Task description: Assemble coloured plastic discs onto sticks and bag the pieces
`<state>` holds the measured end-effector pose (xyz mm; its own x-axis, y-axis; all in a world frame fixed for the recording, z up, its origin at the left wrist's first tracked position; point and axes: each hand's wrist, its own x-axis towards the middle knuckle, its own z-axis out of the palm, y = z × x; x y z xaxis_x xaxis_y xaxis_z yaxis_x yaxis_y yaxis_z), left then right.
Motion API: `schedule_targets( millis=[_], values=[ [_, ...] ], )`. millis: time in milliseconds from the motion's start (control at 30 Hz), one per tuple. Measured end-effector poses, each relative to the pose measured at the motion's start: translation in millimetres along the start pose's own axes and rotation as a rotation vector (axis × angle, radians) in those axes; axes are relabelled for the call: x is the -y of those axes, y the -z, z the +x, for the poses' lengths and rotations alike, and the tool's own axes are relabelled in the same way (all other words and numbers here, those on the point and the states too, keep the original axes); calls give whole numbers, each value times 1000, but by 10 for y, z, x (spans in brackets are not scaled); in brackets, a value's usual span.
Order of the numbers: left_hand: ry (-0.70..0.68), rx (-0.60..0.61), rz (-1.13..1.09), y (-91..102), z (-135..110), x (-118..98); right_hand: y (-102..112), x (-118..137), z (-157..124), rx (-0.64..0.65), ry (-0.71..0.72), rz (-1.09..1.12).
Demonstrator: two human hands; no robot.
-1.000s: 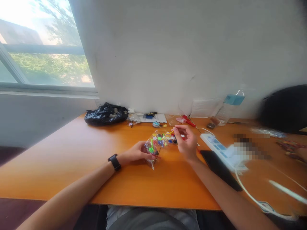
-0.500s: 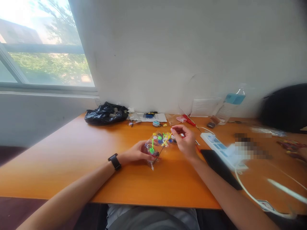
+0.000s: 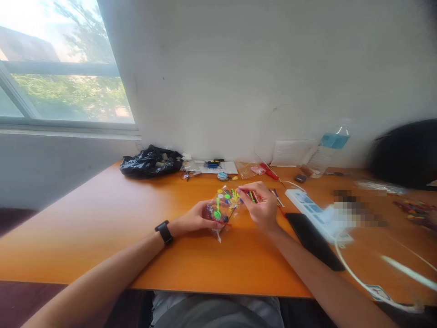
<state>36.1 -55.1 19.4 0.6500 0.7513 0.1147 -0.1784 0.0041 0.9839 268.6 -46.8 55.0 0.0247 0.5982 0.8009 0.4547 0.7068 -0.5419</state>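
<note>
My left hand (image 3: 198,217) is closed around the lower left side of a clear plastic bag (image 3: 218,230). Inside the bag are several small coloured plastic pieces: a green stick with a round end (image 3: 217,212), yellow pieces (image 3: 234,200) and white, blue and green round ones. Thumb and index finger of my right hand (image 3: 259,205) are pinched together at the bag's upper right, beside the yellow pieces. What lies between those fingertips is too small to make out. Thin coloured sticks (image 3: 253,196) show behind my right hand, partly hidden by it.
Along the wall stand a black plastic bag (image 3: 150,164), a round tin (image 3: 222,176), a red-handled tool (image 3: 269,171) and a clear bottle (image 3: 319,159). To the right lie a white power strip (image 3: 312,212), a black phone-like slab (image 3: 314,241) and a white cable (image 3: 355,278).
My right hand has shifted slightly left and down toward the bag. The yellow stick seen at its fingertips before no longer stands out there. My left hand keeps its hold on the bag.
</note>
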Motion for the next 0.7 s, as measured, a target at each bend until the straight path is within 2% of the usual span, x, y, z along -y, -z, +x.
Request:
schedule_targets(
  millis=[233,433,467,600,700],
  values=[
    [-48,-1,-53,-60,-4,59,-42,-85,-41,125,-49,-27],
    [-85,-56,-96,-73,19,99,10,-55,2,449,-24,46],
    [-90,-67,-122,-70,25,108,14,-44,1,457,-16,58],
    [-148,-180,-168,-47,41,131,-6,-43,-12,342,-70,117],
    [-162,-188,-127,-39,34,109,-32,-70,-14,414,-118,275]
  ],
)
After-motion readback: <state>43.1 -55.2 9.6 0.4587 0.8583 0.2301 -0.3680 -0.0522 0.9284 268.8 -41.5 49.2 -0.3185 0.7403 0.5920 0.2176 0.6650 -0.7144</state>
